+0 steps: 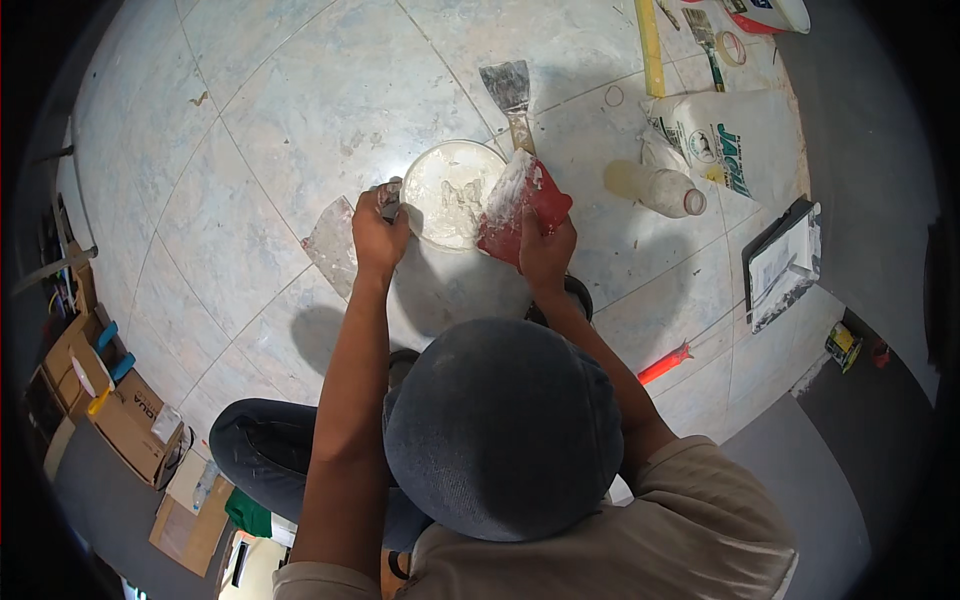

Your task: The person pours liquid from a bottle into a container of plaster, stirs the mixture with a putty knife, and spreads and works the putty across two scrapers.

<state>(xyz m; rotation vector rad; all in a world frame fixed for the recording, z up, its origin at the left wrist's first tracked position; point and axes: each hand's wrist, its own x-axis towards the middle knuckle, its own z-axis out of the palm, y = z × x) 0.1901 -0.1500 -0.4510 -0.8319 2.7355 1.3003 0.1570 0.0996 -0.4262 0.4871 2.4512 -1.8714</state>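
A round white tub [420, 234] stands on the tiled floor, holding thick off-white putty [459, 196]. My left hand [380, 234] grips its left rim, thumb toward the near side. My right hand [546, 241] holds a red plastic spreader [529, 217], smeared with white putty on its upper left part. The spreader overlaps the tub's right edge; whether it touches the rim, I cannot tell. Just beyond it lies a wide-bladed putty knife [507, 88], its handle end partly hidden. A putty-stained flat plate [330, 244] rests left of my left hand.
To the right are a cloudy plastic bottle [664, 189], a printed plastic bag [731, 142] and a paint tray [784, 266]. Farther off lie a yellow bar [649, 49], a paintbrush [703, 37] and a tape roll [730, 49]. An orange-red tool [664, 364] is near my right arm; cardboard boxes [131, 424] stand left.
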